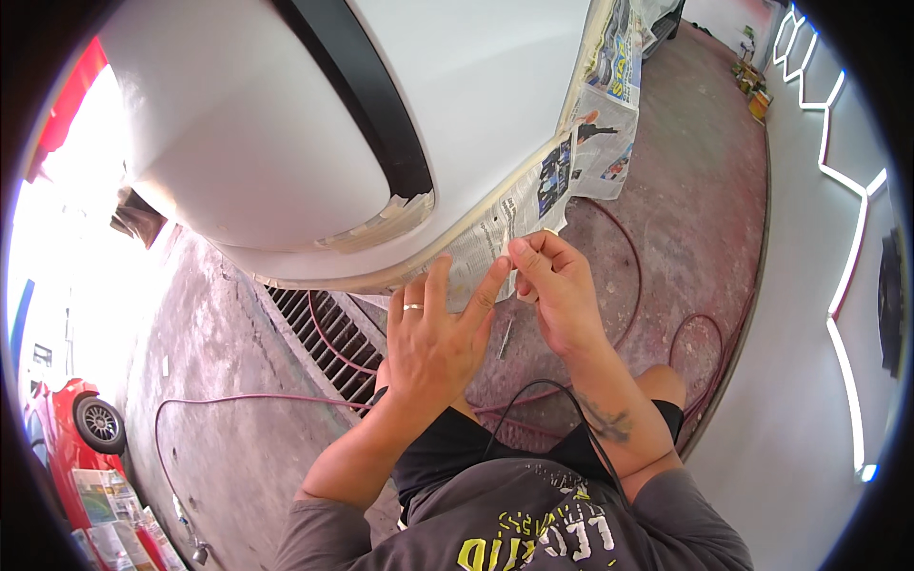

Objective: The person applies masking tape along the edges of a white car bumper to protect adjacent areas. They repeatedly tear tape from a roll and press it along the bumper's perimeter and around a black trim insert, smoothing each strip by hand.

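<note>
A white car bumper with a black trim strip fills the upper part of the head view. Masking tape runs along its lower edge, with newspaper sheets hanging from it. My left hand, a ring on one finger, lies with fingers spread against the newspaper just under the taped edge. Beside its index fingertip, my right hand pinches the newspaper's edge between thumb and curled fingers. More tape covers the lower end of the black strip.
A metal floor grate lies below the bumper. Reddish hoses snake over the concrete floor. At the lower left stands a red car partly papered over. Cans sit by the right wall, which carries light strips.
</note>
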A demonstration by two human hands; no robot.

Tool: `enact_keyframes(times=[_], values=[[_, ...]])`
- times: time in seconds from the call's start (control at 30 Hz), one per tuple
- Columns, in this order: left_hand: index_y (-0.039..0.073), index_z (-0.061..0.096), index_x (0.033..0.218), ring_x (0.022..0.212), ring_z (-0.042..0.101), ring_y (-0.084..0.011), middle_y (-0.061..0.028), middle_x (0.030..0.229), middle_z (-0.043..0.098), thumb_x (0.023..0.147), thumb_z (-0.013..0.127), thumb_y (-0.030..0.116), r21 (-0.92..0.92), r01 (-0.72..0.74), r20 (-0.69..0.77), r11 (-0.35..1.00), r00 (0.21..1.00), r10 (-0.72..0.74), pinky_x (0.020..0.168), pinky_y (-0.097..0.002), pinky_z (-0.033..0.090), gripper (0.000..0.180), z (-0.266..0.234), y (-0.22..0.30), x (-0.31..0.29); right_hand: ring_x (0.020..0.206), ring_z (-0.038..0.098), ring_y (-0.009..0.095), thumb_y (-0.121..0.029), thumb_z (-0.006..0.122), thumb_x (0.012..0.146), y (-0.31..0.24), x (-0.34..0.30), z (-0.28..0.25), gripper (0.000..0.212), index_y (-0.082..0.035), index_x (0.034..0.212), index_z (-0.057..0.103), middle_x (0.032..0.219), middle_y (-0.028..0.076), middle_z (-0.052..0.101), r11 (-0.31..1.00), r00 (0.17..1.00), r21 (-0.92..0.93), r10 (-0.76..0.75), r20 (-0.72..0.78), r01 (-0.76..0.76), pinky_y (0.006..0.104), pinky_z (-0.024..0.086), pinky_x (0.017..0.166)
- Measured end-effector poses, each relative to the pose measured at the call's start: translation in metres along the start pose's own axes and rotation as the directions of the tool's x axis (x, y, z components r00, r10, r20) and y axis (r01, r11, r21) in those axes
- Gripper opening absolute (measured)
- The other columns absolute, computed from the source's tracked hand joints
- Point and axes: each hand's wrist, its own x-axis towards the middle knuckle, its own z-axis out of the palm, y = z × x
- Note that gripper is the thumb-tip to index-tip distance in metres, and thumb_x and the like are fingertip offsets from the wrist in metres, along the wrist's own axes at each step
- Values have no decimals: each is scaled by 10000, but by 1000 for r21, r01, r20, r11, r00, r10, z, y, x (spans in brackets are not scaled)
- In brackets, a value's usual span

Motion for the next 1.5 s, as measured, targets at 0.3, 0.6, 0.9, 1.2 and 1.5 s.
enact_keyframes(times=[0.3,0.6,0.9,1.2,1.5], values=[[354,673,1568,1155,645,-342,-180,1390,609,912,835,289,117,-54,27,992,998,51,1056,-502,482,679,3,-2,6,727,539,25,-197,845,1006,2,-6,4,206,-13,994,753,849,-36,680,990,992,-100,-103,-67,97,210,418,642],[239,589,1632,1210,617,-345,-157,1334,639,865,877,306,62,-15,76,998,997,11,1073,-522,452,822,10,4,-1,723,559,38,-175,790,1048,11,21,-13,183,-20,962,743,814,-28,674,990,964,24,-132,-231,142,223,437,646],[79,620,1533,1253,617,-409,-176,1362,657,895,857,269,-128,436,252,891,883,-396,1100,-533,476,707,84,-44,-153,879,680,106,-184,819,1046,5,44,20,189,-4,1063,766,943,26,775,857,887,-313,-454,-84,410,284,549,801],[49,645,1462,1299,611,-414,-186,1385,675,914,844,219,-228,460,284,858,874,-393,1123,-528,472,607,102,-56,-188,859,698,162,-204,817,1038,26,73,62,206,-7,1077,773,956,80,792,746,822,-435,-569,-23,504,325,554,797],[53,652,1443,1303,603,-415,-191,1339,682,912,835,221,-221,488,314,844,855,-412,1125,-525,470,587,104,-66,-188,854,737,201,-206,811,1034,27,74,66,199,-14,1071,781,942,101,806,736,821,-460,-570,-28,496,349,570,799]])
